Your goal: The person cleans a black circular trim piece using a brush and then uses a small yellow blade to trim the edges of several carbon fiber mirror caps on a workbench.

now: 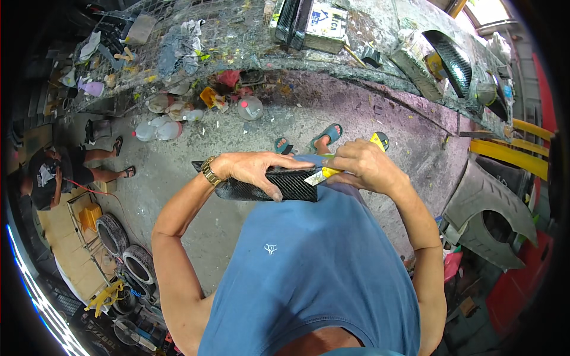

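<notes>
A black, glossy carbon-fibre panel (291,188) with a woven pattern is held level in front of my blue shirt. My left hand (252,168) grips it from above, with the thumb pressed on its near face; the other fingers lie along the upper edge. In my right hand (365,166) is a yellow utility knife (328,172). Its pale blade end lies against the panel's right end. The knife's rear end sticks out above my knuckles. Parts of both tools' undersides and some of my right fingers are hidden.
A stained workbench (225,59) spans the far side, bearing carbon-fibre parts (454,62) and rags (181,47). Plastic bottles (160,129) stand on the floor below. At left are tyres (113,234) and another person (50,178); at right, a grey car fender (487,207).
</notes>
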Demonstrator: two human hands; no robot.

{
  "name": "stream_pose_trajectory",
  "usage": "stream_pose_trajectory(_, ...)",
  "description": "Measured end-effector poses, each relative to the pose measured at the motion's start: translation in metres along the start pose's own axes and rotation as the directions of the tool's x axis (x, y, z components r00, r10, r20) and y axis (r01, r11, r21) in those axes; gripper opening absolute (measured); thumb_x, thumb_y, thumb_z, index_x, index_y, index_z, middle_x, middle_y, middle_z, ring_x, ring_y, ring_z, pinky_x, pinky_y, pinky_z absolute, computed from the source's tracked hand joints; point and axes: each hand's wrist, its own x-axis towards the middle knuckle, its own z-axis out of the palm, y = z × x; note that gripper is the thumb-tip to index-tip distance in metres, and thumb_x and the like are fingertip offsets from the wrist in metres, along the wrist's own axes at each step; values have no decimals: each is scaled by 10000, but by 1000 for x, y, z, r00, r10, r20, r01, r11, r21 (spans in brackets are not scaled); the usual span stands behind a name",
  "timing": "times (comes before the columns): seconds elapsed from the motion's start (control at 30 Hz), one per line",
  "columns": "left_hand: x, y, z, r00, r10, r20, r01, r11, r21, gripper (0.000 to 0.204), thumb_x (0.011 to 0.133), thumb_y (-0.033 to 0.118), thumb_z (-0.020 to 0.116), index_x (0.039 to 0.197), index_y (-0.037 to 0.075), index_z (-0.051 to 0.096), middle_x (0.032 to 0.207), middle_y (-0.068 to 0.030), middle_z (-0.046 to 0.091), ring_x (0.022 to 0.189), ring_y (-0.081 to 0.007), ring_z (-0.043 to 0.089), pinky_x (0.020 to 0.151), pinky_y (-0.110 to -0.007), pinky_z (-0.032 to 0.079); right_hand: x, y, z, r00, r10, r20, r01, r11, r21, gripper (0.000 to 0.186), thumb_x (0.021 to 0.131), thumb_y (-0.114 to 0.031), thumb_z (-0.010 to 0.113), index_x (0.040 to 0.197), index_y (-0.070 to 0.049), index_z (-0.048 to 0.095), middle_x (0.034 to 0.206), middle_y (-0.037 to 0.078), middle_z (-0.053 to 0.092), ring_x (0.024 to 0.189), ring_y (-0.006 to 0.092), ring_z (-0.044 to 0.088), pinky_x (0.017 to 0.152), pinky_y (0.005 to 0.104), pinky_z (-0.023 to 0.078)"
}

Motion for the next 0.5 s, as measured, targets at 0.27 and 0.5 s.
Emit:
stream_pose_trajectory(0.27, 0, -1, 3, 999, -32, -3, 31, 991, -132, 955, 635, 228, 827, 1459, 116, 358, 1452, -102, 422, 1341, -228, 382, 1130, -379, 273, -3, -7, 5, 998, 59, -15, -59, 998, -21, 289, 739, -218, 738, 982, -88, 651, 791, 78, 597, 818, 272, 609, 692, 399, 495)
stream_pose_trajectory(0.5, 1, 6, -1, 1000, -8, -7, 7, 992, -126, 971, 622, 187, 834, 1461, 111, 351, 1451, -98, 427, 1328, -215, 400, 1126, -370, 282, 6, 6, 1, 999, -28, -41, 28, 1000, -2, 351, 706, -230, 763, 1009, -86, 659, 748, 61, 585, 715, 275, 602, 657, 400, 471)
